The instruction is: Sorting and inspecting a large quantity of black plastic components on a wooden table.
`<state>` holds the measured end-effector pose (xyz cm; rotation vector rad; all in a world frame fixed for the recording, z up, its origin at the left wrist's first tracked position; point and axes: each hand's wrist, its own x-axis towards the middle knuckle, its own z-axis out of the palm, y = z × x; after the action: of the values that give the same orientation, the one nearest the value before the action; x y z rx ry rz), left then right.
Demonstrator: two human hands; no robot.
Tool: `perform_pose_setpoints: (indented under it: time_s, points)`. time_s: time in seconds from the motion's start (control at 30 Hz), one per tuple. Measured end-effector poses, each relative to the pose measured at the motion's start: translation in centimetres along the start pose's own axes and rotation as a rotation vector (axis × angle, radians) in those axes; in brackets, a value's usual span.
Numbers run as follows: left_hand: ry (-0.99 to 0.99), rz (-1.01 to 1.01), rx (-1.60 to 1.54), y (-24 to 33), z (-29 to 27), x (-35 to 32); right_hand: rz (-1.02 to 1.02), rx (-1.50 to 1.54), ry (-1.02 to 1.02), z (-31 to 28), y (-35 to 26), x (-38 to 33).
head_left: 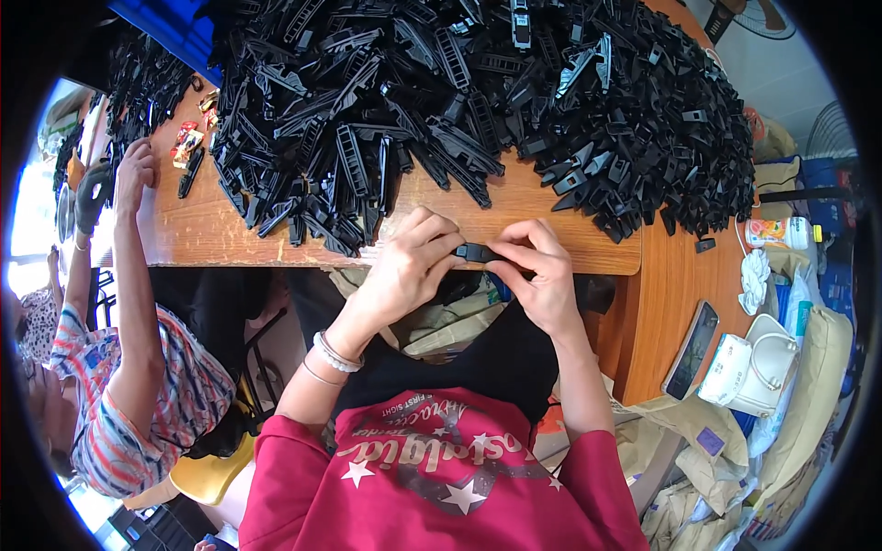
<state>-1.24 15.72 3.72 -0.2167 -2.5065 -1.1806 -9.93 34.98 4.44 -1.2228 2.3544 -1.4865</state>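
Between my two hands, just over the table's front edge, is a small black plastic part [473,252]. My left hand [413,260] pinches its left end, with a beaded bracelet on that wrist. The fingertips of my right hand [537,269] are closed on its right end. Beyond my hands a big heap of long, ladder-like black plastic pieces [354,161] covers the wooden table [514,207]. To its right lies a pile of smaller black pieces [634,156]. Whether my piece is one part or two joined cannot be made out.
A co-worker in a striped shirt [175,386] reaches onto the table at the left, near red wrappers [188,138]. A blue bin [170,32] stands at the far left. At right are a phone [691,349], a white bag [763,363] and a bottle [781,232].
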Motion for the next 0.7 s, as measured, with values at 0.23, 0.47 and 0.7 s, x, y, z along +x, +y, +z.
perform_pose_setpoints:
  time_s: [0.23, 0.47, 0.7]
  points:
    - [-0.051, -0.055, -0.084, -0.5, -0.7, 0.2, 0.024, 0.072, -0.026, 0.0, 0.1, -1.9]
    - [0.131, 0.189, 0.402, -0.9, 0.4, 4.8, 0.073, -0.649, 0.446, -2.6, 2.5, 0.9]
    - [0.055, 0.292, 0.627, -1.5, 1.0, 4.2, -0.015, -0.596, 0.388, -0.3, 2.6, 0.4]
